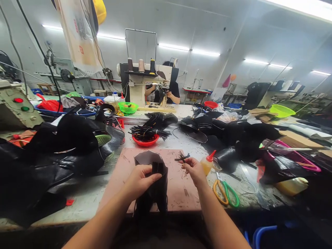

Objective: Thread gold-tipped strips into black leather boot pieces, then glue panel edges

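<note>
The room is bounded by a pale grey panelled surface (202, 20), across which slim white tube lights (174, 46) are strung in a broken row, while the upper right is lit by a broad white lamp (303, 9). The foreground is filled by a long, whitish worktable (85, 204). Farther back, a red-edged white table (197, 91) and a grey-green sewing-machine bench (81, 85) are seen.

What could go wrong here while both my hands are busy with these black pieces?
Your right hand could knock over the bottle standing right beside it. Your right forearm might nudge the scissors, which lie near the table's front edge, and they could fall. The loose strips in your right fingertips may slip and scatter among the scraps on the pink mat.
</note>
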Demonstrator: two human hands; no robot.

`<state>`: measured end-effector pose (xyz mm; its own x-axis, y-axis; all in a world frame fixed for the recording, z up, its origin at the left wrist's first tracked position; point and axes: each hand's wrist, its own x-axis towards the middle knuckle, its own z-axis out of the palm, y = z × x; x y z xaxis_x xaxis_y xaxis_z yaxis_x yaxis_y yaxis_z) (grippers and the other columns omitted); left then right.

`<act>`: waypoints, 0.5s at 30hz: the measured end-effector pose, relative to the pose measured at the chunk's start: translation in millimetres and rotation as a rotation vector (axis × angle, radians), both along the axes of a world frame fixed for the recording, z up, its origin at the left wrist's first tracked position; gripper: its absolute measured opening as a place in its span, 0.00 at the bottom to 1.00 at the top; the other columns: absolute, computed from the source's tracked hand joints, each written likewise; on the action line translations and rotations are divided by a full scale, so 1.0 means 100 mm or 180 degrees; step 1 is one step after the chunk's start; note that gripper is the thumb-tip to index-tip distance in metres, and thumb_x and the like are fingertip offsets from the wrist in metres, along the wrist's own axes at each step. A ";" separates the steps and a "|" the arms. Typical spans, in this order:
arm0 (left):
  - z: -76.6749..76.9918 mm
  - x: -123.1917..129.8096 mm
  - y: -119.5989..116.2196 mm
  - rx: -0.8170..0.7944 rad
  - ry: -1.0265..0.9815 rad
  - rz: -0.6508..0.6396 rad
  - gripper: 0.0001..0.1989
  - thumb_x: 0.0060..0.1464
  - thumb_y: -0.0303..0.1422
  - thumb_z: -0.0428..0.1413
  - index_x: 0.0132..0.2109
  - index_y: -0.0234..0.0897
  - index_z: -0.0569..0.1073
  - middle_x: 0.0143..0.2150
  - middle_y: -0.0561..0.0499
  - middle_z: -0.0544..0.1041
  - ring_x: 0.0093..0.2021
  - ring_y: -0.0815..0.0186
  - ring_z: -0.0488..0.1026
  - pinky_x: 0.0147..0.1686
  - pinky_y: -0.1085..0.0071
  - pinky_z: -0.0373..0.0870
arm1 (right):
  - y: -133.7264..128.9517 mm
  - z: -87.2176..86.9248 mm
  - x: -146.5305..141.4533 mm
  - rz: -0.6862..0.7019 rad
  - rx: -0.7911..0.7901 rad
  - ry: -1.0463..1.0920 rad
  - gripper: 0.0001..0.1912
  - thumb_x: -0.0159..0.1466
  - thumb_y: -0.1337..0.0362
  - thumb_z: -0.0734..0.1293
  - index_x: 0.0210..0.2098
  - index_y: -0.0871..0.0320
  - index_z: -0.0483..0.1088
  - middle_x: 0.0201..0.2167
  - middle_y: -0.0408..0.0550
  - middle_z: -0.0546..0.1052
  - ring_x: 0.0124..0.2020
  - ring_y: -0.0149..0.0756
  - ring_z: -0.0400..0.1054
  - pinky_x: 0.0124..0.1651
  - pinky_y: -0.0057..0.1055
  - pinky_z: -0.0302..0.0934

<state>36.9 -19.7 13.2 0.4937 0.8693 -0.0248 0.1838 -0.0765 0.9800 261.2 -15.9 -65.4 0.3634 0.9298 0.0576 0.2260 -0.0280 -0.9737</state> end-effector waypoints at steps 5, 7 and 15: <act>0.00 0.06 -0.01 0.0227 0.0169 -0.0019 0.13 0.42 0.38 0.56 0.29 0.32 0.78 0.28 0.49 0.78 0.31 0.58 0.70 0.31 0.69 0.67 | -0.05 0.50 -0.31 0.0523 0.0436 0.0944 0.12 0.45 0.56 0.62 0.26 0.56 0.59 0.26 0.48 0.77 0.18 0.27 0.61 0.19 0.23 0.51; 0.01 0.08 -0.02 0.0288 0.0153 -0.0049 0.13 0.42 0.37 0.55 0.29 0.31 0.78 0.27 0.50 0.77 0.30 0.61 0.69 0.30 0.70 0.65 | -0.08 0.64 -0.39 0.0931 0.0614 0.1580 0.10 0.46 0.59 0.63 0.25 0.56 0.59 0.23 0.45 0.77 0.15 0.24 0.58 0.16 0.21 0.48; -0.04 0.08 -0.02 0.0490 0.0167 -0.0127 0.12 0.44 0.36 0.54 0.27 0.31 0.76 0.25 0.50 0.74 0.28 0.62 0.67 0.29 0.70 0.63 | -0.15 0.71 -0.48 0.1421 0.0748 0.2520 0.11 0.44 0.65 0.73 0.21 0.57 0.65 0.29 0.44 0.78 0.24 0.25 0.68 0.23 0.18 0.59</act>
